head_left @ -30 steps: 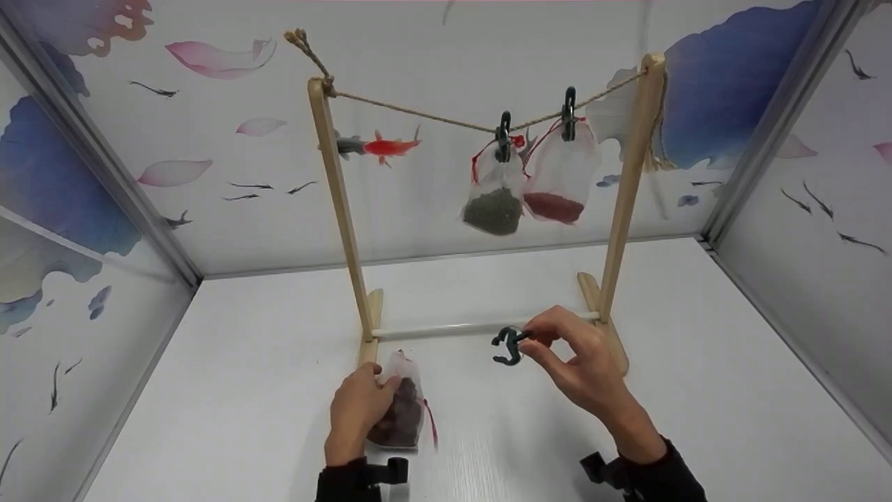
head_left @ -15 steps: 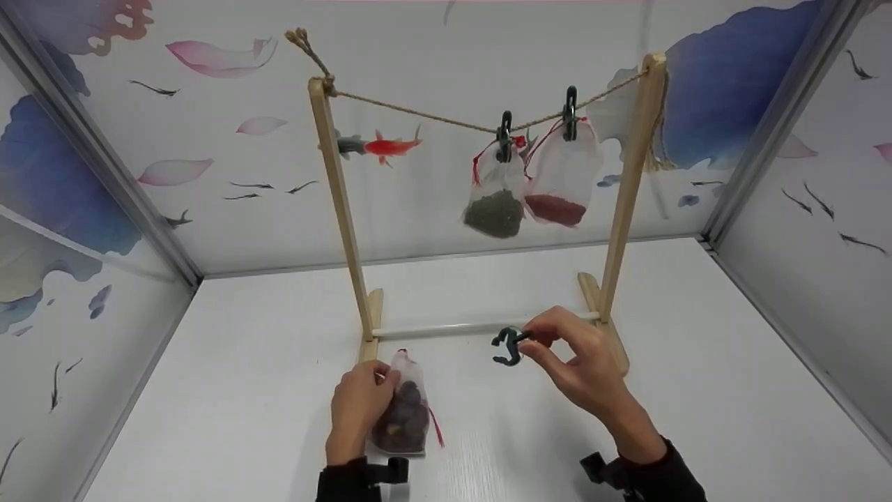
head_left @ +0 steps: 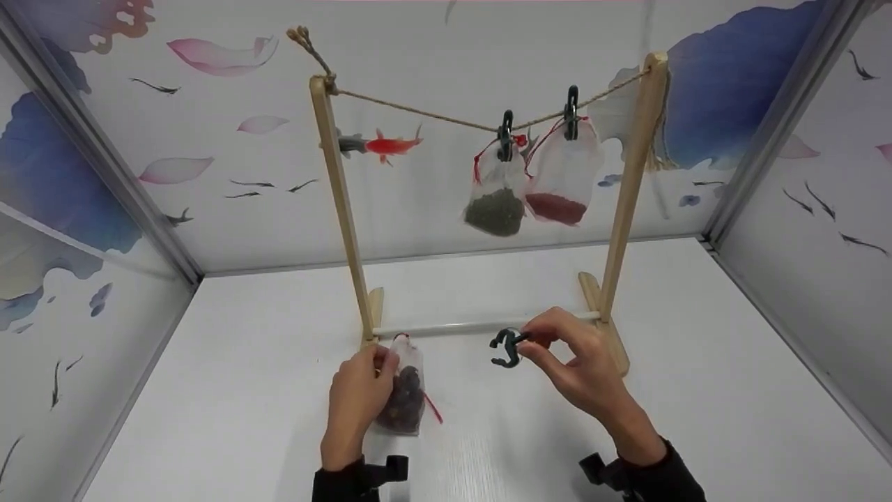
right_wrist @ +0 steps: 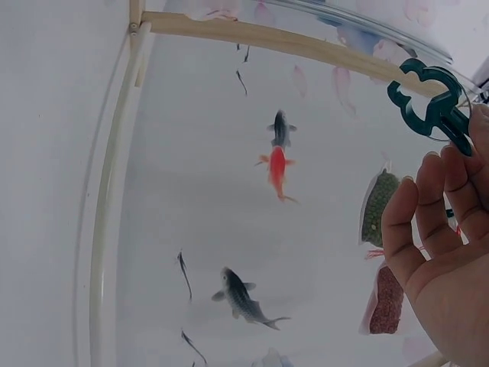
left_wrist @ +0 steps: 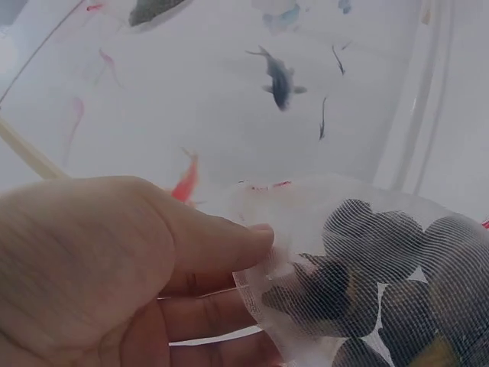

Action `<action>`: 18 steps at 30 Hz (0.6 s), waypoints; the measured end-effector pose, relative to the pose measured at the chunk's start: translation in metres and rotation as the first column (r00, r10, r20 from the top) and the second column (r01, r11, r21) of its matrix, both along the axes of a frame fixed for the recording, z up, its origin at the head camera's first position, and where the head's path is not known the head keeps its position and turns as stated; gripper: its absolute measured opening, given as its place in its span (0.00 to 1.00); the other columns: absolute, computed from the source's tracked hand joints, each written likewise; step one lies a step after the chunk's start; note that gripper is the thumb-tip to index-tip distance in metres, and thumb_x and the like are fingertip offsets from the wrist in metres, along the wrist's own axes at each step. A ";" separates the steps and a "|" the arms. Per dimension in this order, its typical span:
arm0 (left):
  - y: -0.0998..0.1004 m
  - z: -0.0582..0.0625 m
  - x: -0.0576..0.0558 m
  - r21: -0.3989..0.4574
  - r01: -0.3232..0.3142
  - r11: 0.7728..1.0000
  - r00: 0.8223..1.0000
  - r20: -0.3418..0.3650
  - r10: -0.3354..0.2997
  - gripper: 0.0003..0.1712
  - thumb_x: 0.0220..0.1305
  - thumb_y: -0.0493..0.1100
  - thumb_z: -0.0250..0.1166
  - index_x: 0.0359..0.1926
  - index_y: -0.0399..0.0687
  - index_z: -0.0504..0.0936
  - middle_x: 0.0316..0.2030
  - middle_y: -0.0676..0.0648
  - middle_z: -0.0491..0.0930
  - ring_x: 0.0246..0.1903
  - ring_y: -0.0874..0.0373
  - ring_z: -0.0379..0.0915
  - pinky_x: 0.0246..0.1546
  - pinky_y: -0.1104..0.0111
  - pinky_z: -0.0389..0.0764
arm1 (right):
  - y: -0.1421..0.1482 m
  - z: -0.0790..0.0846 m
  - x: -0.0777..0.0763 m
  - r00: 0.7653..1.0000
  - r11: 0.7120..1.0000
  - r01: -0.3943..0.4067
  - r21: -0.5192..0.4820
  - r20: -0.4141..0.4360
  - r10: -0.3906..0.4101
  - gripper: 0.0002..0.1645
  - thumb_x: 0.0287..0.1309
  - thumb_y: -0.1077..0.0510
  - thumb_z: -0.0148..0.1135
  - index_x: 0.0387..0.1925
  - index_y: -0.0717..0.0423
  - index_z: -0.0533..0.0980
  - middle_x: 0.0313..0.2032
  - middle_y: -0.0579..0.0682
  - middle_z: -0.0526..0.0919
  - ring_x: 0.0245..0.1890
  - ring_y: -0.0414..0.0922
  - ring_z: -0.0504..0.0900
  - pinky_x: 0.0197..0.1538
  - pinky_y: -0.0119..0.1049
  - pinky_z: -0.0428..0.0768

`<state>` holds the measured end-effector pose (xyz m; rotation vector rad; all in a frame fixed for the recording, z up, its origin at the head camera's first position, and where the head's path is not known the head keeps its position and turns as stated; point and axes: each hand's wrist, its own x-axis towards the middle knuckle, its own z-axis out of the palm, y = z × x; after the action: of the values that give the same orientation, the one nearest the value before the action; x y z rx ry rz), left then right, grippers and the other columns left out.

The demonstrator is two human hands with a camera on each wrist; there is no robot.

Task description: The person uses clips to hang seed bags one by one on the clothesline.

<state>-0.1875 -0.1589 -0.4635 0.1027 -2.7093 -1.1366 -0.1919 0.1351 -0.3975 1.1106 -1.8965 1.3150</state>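
My left hand (head_left: 359, 396) pinches the edge of a white mesh drawstring bag (head_left: 404, 406) between thumb and fingers, near its top. Dark, round, wrinkled pieces fill the bag (left_wrist: 397, 252), and a red cord dangles at its right side. Over on the right, my right hand (head_left: 580, 361) squeezes the handles of a dark green plant clip (head_left: 511, 348) between thumb and fingers. In the right wrist view the curved jaws of this clip (right_wrist: 438, 112) stand apart with nothing between them.
A rope (head_left: 411, 110) sags between two wooden posts, left (head_left: 339, 195) and right (head_left: 633, 181). Dark clips hold a bag of green grains (head_left: 495, 213) and a bag of red grains (head_left: 555, 208) on it. A white rod (head_left: 460, 327) joins the posts low down.
My left hand has moved the bag of dark pieces slightly forward, toward the rod, with a grip higher on its edge. My right hand and its clip have barely moved.
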 end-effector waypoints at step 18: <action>0.013 0.017 -0.004 0.237 -0.050 0.970 0.966 -0.236 0.107 0.08 0.71 0.44 0.66 0.44 0.43 0.84 0.33 0.50 0.85 0.35 0.57 0.81 0.39 0.60 0.81 | -0.012 0.001 0.004 0.997 0.998 -0.063 -0.021 0.039 0.064 0.18 0.46 0.82 0.69 0.38 0.65 0.78 0.33 0.50 0.81 0.30 0.40 0.78 0.37 0.25 0.78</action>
<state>-0.1919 -0.1458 -0.4469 0.0947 -2.3301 -1.3371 -0.1882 0.1227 -0.3963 1.1511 -1.8868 1.3975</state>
